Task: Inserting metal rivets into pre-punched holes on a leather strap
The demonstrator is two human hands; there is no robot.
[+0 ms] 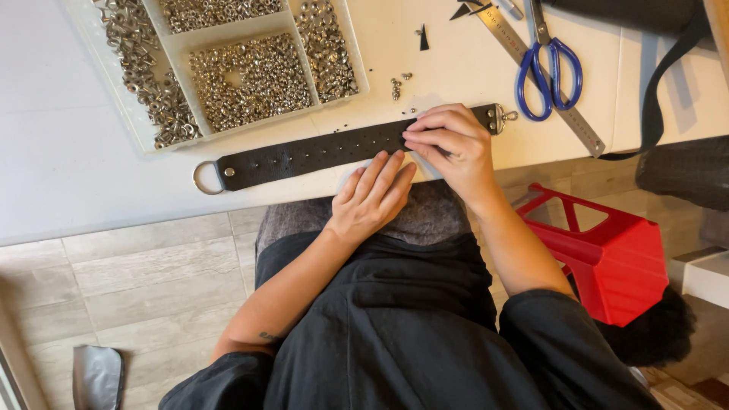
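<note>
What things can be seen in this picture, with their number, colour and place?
strap: one, black, studded, along table edge, ring at each end
organiser tray: one, clear, full of silver rivets, upper left
loose rivets: few, silver, above strap
scissors: one, blue handles, upper right
ruler: one, metal, under scissors
stool: one, red, floor right
table: one, white
left hand: fingertips touch strap edge
right hand: presses on strap
</note>
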